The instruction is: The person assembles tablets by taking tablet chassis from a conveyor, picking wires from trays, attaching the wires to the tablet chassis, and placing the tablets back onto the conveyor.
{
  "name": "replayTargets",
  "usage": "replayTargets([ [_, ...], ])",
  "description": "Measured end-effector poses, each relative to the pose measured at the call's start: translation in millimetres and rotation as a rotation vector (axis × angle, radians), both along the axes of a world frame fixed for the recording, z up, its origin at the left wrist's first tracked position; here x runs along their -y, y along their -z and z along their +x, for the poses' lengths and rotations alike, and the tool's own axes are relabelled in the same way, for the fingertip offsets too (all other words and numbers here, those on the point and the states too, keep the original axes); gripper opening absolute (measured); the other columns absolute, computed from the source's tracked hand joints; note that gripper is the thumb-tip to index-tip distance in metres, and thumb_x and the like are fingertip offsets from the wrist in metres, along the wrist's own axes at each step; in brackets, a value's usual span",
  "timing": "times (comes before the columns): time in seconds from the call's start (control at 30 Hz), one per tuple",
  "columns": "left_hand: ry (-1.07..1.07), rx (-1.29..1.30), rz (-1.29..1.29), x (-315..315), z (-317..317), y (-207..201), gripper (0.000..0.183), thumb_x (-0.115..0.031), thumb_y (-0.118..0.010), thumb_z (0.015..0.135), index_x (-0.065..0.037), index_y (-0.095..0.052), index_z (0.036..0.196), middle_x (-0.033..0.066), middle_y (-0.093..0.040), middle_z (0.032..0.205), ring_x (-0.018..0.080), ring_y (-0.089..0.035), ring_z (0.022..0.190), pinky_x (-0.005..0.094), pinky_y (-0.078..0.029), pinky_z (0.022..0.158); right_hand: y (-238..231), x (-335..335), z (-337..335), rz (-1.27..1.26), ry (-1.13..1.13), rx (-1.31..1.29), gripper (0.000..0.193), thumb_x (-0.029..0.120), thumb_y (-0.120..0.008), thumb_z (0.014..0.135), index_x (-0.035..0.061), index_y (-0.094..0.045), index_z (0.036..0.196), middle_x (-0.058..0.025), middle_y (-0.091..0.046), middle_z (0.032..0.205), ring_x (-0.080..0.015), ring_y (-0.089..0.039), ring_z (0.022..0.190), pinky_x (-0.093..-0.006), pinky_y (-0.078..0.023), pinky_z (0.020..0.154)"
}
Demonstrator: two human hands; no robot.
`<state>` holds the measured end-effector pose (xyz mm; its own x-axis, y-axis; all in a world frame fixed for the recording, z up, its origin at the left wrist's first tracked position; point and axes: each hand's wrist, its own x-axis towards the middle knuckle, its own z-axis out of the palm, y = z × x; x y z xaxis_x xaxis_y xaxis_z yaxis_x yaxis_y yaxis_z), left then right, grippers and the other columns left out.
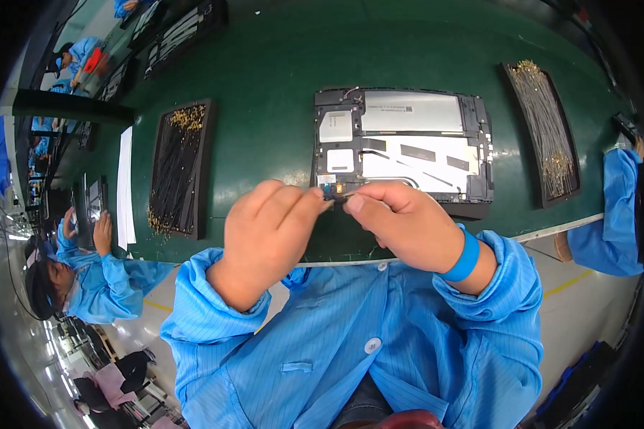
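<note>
In front of me lies an opened electronic device (408, 114), a flat black frame with silver and white panels inside. My left hand (268, 222) is closed in a pinch at the device's near left corner, thumb and fingertips pressed together. My right hand (401, 218), with a blue band on its wrist, pinches at the same corner, its fingertips almost meeting the left ones. A small dark piece shows between the two sets of fingertips; it is too small to name. Just beyond the fingers, a small blue part (328, 189) and a gold-coloured part sit in the frame.
To the left stands a black tray (203, 171) of thin black cables with gold-coloured ends. A second black tray (514, 93), of grey cables, is at the right. A white strip (125, 189) lies on the green table (265, 107). Co-workers in blue sit at both sides.
</note>
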<state>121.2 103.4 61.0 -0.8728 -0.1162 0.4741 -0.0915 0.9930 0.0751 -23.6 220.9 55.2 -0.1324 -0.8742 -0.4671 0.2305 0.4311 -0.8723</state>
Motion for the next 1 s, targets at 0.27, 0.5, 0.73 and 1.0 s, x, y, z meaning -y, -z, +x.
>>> replayTargets([
  [0.27, 0.085, 0.093, 0.240, -30.8, -0.6, 31.3, 0.019, -0.009, -0.059, 0.063, -0.005, -0.056, 0.081, 0.0032, -0.049, 0.067, 0.0172, -0.049, 0.060, 0.0270, -0.041, 0.047, 33.9, -37.2, 4.4, 0.021, 0.012, -0.014, 0.026, 0.026, -0.049, 0.080, 0.0023, -0.056, 0.090, -0.0048, -0.057, 0.077, -0.0094, -0.050, 0.063, -0.0217, -0.042, 0.054],
  [0.5, -0.017, -0.067, 0.300, -40.2, -19.9, 56.5, 0.019, -0.005, -0.058, 0.062, -0.006, -0.056, 0.081, 0.0032, -0.051, 0.071, 0.0200, -0.049, 0.067, 0.0300, -0.041, 0.055, 27.4, -33.6, -5.1, 0.172, 0.255, 0.353, 0.034, 0.027, -0.050, 0.080, 0.0014, -0.048, 0.102, -0.0057, -0.054, 0.078, -0.0086, -0.047, 0.059, -0.0207, -0.040, 0.049],
  [0.73, -0.120, 0.068, 0.272, -37.8, -33.0, 56.9, 0.015, -0.009, -0.057, 0.065, -0.007, -0.056, 0.080, 0.0020, -0.051, 0.074, 0.0198, -0.047, 0.078, 0.0313, -0.036, 0.069, 37.6, -13.4, -3.5, -0.306, 0.679, -0.108, 0.036, 0.027, -0.040, 0.086, 0.0000, -0.040, 0.110, -0.0101, -0.056, 0.083, -0.0111, -0.050, 0.067, -0.0234, -0.042, 0.062],
  [1.0, -0.127, 0.109, 0.273, -40.1, -33.6, 53.7, 0.014, -0.009, -0.057, 0.066, -0.007, -0.056, 0.080, 0.0027, -0.050, 0.073, 0.0200, -0.046, 0.077, 0.0317, -0.037, 0.067, 63.4, -12.0, 2.8, -0.602, 0.709, -0.467, 0.028, 0.021, -0.043, 0.085, 0.0020, -0.041, 0.105, -0.0108, -0.057, 0.087, -0.0121, -0.052, 0.075, -0.0239, -0.042, 0.068],
])
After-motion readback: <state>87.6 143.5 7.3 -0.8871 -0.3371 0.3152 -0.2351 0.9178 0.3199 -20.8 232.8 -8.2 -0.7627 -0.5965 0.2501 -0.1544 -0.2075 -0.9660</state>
